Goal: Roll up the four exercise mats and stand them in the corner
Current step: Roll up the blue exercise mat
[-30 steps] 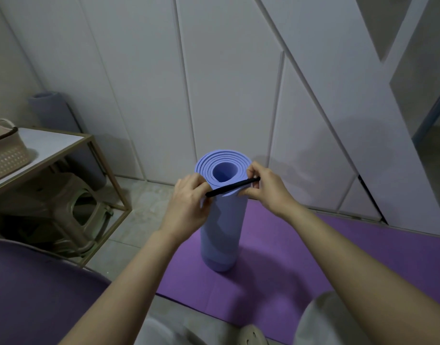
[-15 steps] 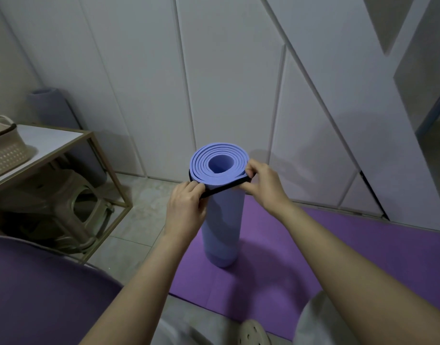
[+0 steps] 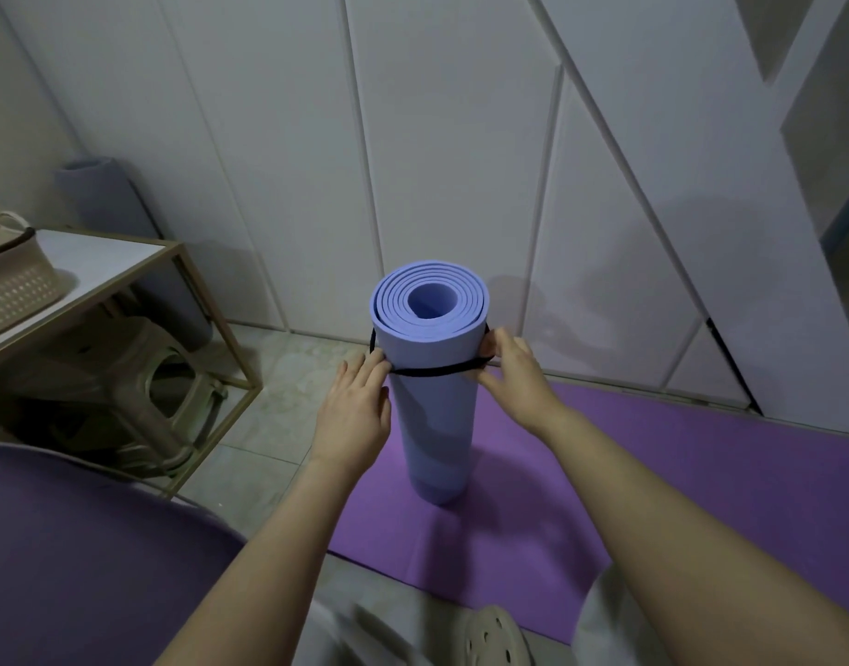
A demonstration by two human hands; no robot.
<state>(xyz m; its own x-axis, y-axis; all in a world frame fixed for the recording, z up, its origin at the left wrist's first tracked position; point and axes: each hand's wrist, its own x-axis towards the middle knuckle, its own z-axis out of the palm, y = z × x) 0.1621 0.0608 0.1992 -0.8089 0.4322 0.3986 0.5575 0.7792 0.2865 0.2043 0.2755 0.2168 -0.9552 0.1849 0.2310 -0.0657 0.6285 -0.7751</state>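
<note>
Head view: on the flat purple mat [image 3: 653, 473] stands the rolled blue mat [image 3: 432, 425]. My right hand [image 3: 514, 377] pinches the black band [image 3: 432, 372] near its top; my left hand [image 3: 353, 415] presses it, fingers straight. I judge this the banding step; next, seat the band level.

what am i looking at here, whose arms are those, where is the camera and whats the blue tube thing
There is no machine here: a person wears one camera on the head, looking forward and down, so both arms are their own. The blue tube is a rolled exercise mat standing upright on a purple mat lying flat on the floor. A black band goes round the roll near its top. The right hand pinches the band; the left hand touches it with straight fingers. At the left a basket sits on a low table, and another rolled mat stands in the corner behind.
</note>
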